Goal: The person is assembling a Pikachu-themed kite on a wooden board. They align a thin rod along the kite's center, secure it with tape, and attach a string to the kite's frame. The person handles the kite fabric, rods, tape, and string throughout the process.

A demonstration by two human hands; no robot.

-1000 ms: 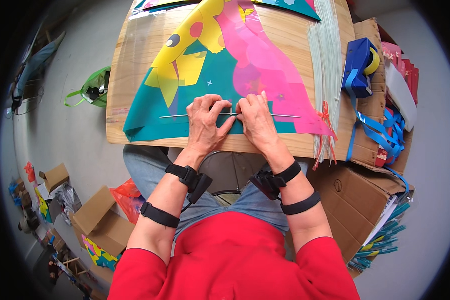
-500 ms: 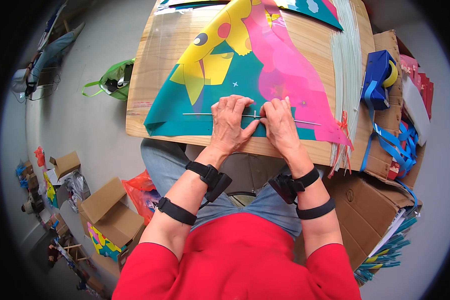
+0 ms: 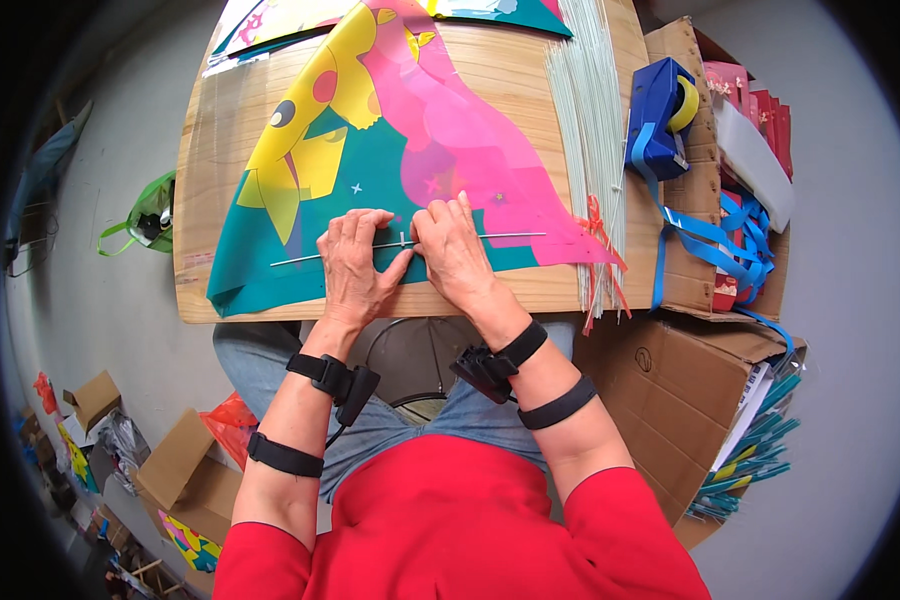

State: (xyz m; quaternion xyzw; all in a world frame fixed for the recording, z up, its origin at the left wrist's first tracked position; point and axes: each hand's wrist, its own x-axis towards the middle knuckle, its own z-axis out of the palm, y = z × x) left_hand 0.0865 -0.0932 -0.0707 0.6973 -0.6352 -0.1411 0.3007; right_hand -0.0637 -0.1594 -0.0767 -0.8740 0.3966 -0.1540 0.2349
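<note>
A thin printed sheet, kite-like in shape [image 3: 315,268], in teal, pink and yellow with a cartoon figure, lies on the wooden table in front of me. Across its near part runs a thin pale rod [image 3: 515,235] with a small light joint [image 3: 402,240] near its middle. To the left of the joint my left hand [image 3: 355,265] is closed on the rod, fingers curled and thumb reaching toward the joint. My right hand [image 3: 453,252] grips the rod just right of it, its fingertips partly hidden.
A bundle of long pale rods [image 3: 587,130] with red ties lies along the table's right side. Beyond it are a blue tape dispenser [image 3: 658,120] and cardboard boxes [image 3: 670,400] with blue strapping. More printed sheets [image 3: 300,22] lie at the far edge. A green bag [image 3: 152,212] stands left.
My view has turned, so the table and hands appear further left and slightly rotated. Both hands stay on the rod beside the joint.
</note>
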